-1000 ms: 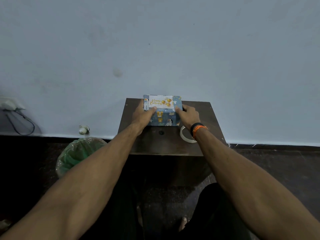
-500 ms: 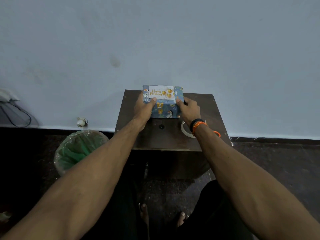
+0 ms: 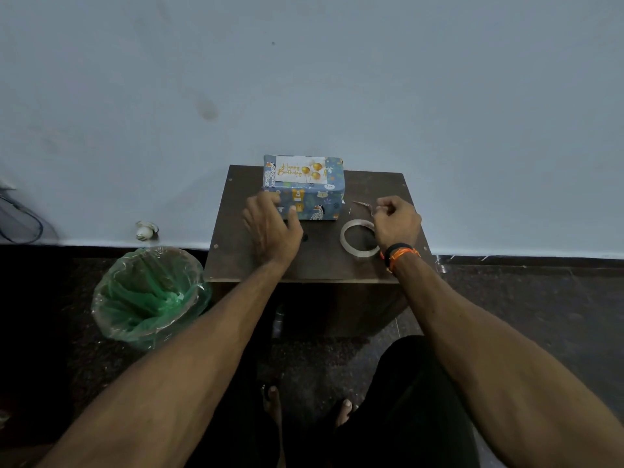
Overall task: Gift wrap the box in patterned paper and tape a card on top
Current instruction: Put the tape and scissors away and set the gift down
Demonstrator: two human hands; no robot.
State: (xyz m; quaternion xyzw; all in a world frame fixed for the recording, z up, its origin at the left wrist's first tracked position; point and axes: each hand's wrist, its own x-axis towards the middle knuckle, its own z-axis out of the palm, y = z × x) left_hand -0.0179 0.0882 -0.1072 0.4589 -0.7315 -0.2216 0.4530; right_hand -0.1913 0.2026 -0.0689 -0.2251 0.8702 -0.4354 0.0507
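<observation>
The box (image 3: 314, 202), wrapped in blue paper with animal prints, stands at the back of a small dark brown table (image 3: 320, 266). A white "Happy Birthday" card (image 3: 300, 170) with gold balloons lies flat on its top. My left hand (image 3: 270, 228) is at the box's front left corner, its relaxed fingertips touching the front face. My right hand (image 3: 396, 221) is off the box, to its right, with fingers curled and pinching a thin strip of tape (image 3: 362, 205). A roll of clear tape (image 3: 343, 238) lies flat on the table just under that hand.
The table stands against a pale wall. A bin lined with a green bag (image 3: 148, 295) sits on the dark floor to the table's left. Cables hang on the wall at far left. My legs and feet are below the table's front edge.
Both hands have let go of the box's sides. The left hand dropped to the front left corner; the right hand moved right, above the tape roll, and now pinches a strip.
</observation>
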